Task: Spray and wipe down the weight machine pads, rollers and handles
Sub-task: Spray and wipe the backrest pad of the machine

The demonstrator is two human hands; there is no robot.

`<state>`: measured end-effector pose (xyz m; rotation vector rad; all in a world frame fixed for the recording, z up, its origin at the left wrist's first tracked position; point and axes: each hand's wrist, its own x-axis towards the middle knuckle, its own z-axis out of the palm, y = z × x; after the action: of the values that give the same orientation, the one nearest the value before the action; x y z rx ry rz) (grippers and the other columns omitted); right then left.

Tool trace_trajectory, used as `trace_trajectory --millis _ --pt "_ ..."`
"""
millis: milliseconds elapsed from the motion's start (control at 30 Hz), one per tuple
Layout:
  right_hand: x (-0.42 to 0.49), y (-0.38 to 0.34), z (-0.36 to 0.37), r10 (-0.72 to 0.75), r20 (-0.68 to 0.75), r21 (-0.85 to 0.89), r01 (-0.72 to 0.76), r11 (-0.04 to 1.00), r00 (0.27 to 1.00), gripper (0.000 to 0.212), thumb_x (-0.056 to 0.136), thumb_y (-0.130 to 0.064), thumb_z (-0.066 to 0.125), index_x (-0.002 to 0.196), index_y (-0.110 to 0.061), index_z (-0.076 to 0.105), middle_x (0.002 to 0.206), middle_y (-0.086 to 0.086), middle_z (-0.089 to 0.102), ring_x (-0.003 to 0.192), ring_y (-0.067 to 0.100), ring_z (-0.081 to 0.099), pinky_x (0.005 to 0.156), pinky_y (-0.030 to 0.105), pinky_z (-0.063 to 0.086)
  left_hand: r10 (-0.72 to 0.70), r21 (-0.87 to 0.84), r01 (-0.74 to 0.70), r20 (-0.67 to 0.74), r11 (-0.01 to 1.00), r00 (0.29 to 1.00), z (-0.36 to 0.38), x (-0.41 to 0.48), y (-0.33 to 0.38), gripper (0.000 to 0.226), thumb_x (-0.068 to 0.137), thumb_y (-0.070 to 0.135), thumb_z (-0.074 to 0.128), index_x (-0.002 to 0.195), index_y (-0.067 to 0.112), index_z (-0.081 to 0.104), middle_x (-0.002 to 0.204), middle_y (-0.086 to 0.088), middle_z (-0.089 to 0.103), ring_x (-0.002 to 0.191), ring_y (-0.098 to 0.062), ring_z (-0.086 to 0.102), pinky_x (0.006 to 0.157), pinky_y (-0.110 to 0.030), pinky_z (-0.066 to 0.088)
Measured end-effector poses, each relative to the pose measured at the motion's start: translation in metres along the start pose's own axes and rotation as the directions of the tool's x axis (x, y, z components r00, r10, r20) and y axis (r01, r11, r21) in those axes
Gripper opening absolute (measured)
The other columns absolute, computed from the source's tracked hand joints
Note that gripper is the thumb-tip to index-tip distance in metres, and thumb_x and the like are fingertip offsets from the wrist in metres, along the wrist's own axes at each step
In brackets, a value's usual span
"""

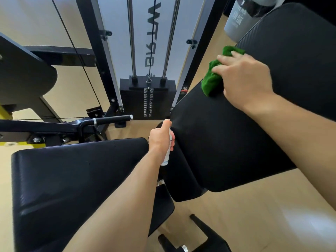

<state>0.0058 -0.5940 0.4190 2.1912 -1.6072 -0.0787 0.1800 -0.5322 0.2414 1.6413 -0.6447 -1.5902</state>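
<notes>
A long black back pad (227, 135) slopes from the centre up to the top right. My right hand (245, 79) presses a crumpled green cloth (212, 80) flat against the pad's upper left edge. My left hand (161, 137) grips a small white spray bottle (168, 153) upright beside the pad's lower left edge, thumb on top. A black seat pad (72, 182) fills the lower left, partly under my left forearm. A black handle with chrome rings (111, 120) sticks out to the left of the bottle.
The black weight stack (148, 99) with two chrome guide rods (131, 37) and a cable stands straight ahead. Black frame beams (36, 128) and a dark plate cross the left side. A grey bin (240, 19) sits at top right. Pale wood floor (263, 215) lies below.
</notes>
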Motion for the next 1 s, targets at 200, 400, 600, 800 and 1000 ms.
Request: trace_trajectory --millis 200,400,600,800,1000 --pt "0.015 -0.080 0.067 -0.268 0.129 0.033 0.266 0.964 0.955 0.040 0.095 -0.017 0.039 0.121 -0.018 0.068 0.131 0.006 0.060 0.127 0.034 0.050 0.108 0.046 0.037 -0.011 -0.080 0.000 -0.143 0.997 0.990 -0.004 0.006 -0.007 0.067 0.099 0.063 0.049 0.060 0.010 0.059 0.054 -0.003 0.059 0.055 -0.021 0.056 0.062 -0.035 0.052" --pt "-0.096 -0.110 0.092 -0.570 0.417 0.231 0.524 0.820 0.708 0.040 0.104 -0.022 0.036 0.132 -0.017 0.064 0.149 0.000 0.051 0.144 0.027 0.035 0.121 0.040 0.019 -0.029 -0.087 0.011 -0.201 0.996 0.979 -0.010 0.011 -0.008 0.067 0.099 0.063 0.049 0.062 0.009 0.062 0.056 -0.004 0.061 0.057 -0.020 0.058 0.061 -0.033 0.050" --pt "-0.026 -0.072 0.071 -0.416 0.234 0.055 0.415 0.908 0.879 0.040 0.104 -0.019 0.037 0.133 -0.026 0.063 0.157 0.000 0.042 0.147 0.026 0.033 0.123 0.042 0.020 -0.010 -0.082 -0.007 -0.205 0.997 0.979 -0.006 0.010 -0.020 0.067 0.099 0.064 0.049 0.061 0.010 0.062 0.055 -0.002 0.061 0.057 -0.020 0.060 0.064 -0.036 0.053" --pt "-0.061 -0.096 0.100 -0.365 0.234 0.013 0.372 0.928 0.901 0.036 0.098 -0.017 0.046 0.125 -0.016 0.070 0.148 0.012 0.054 0.138 0.035 0.047 0.118 0.048 0.032 0.003 -0.116 -0.020 -0.141 0.993 0.990 -0.003 0.007 -0.028 0.067 0.098 0.062 0.054 0.057 0.009 0.059 0.053 -0.004 0.058 0.052 -0.020 0.056 0.059 -0.034 0.050" --pt "-0.178 -0.040 0.061 -0.601 0.282 0.093 0.602 0.793 0.748 0.042 0.088 -0.018 0.042 0.107 -0.019 0.079 0.129 0.008 0.069 0.121 0.032 0.064 0.106 0.046 0.046 0.000 -0.136 -0.019 -0.137 0.991 0.991 0.014 -0.025 -0.042 0.067 0.099 0.060 0.053 0.053 0.011 0.056 0.051 -0.004 0.057 0.050 -0.020 0.055 0.063 -0.036 0.050"
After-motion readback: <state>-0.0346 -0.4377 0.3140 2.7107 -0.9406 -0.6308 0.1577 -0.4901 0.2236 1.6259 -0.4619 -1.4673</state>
